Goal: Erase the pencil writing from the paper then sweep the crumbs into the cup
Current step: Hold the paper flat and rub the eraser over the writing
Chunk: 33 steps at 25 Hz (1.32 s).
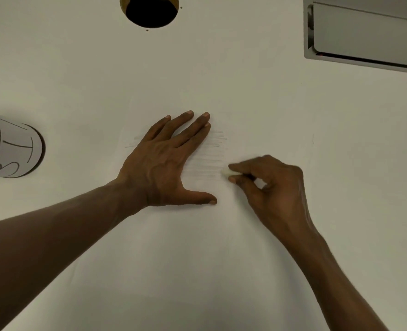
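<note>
A white sheet of paper (174, 259) lies on the white table, hard to tell from it. Faint horizontal pencil lines (209, 161) cross its upper part. My left hand (166, 161) lies flat on the paper with fingers spread, covering part of the lines. My right hand (271, 185) pinches a small white eraser (226, 172) between thumb and forefinger, its tip touching the right end of the pencil lines. A white paper cup (11, 149) with black marker letters stands at the left edge, partly cut off.
A round dark cable hole (151, 10) opens in the table at the top centre. At the top right sits a grey metal recessed box (364, 37). The white table (341, 139) surrounds the paper.
</note>
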### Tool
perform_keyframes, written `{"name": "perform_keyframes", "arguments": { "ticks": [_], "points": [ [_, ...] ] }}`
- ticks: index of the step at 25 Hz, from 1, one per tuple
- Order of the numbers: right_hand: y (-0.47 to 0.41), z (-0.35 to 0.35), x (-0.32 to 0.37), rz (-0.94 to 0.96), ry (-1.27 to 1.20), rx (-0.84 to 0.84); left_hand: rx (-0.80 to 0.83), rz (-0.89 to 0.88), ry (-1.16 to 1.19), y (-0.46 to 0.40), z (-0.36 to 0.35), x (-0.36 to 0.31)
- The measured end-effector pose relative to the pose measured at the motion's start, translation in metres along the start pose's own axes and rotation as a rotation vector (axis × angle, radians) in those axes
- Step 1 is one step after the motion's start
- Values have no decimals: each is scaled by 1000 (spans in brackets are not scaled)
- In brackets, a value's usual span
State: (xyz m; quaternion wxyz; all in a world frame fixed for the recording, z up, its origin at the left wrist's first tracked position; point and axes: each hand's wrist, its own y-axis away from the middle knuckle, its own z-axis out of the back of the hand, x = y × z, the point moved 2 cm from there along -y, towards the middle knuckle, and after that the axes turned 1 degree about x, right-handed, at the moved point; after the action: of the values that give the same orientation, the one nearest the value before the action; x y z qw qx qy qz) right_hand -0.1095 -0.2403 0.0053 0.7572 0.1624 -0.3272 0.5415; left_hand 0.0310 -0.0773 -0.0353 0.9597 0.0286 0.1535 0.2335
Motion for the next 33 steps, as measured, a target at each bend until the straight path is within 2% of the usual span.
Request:
{"name": "perform_keyframes", "arguments": {
  "ticks": [6, 10, 15, 20, 24, 28, 33],
  "points": [
    [-51, -6, -5, 53, -47, -67, 2, -9, -8, 0, -1, 0],
    [-5, -1, 1, 81, 35, 12, 3, -5, -2, 0, -1, 1],
    [-60, -6, -4, 97, 14, -79, -2, -7, -2, 0, 0, 0],
    [-18, -1, -7, 91, 63, -49, -6, 1, -2, 1, -1, 1],
    [-62, -4, -11, 123, 43, -107, -8, 1, -1, 1, -1, -1],
    [-25, 0, -14, 99, 67, -59, -1, 6, -3, 0, -1, 0],
    [-64, -5, -12, 135, 35, -111, -8, -2, -1, 1, 0, -1]
  ]
}}
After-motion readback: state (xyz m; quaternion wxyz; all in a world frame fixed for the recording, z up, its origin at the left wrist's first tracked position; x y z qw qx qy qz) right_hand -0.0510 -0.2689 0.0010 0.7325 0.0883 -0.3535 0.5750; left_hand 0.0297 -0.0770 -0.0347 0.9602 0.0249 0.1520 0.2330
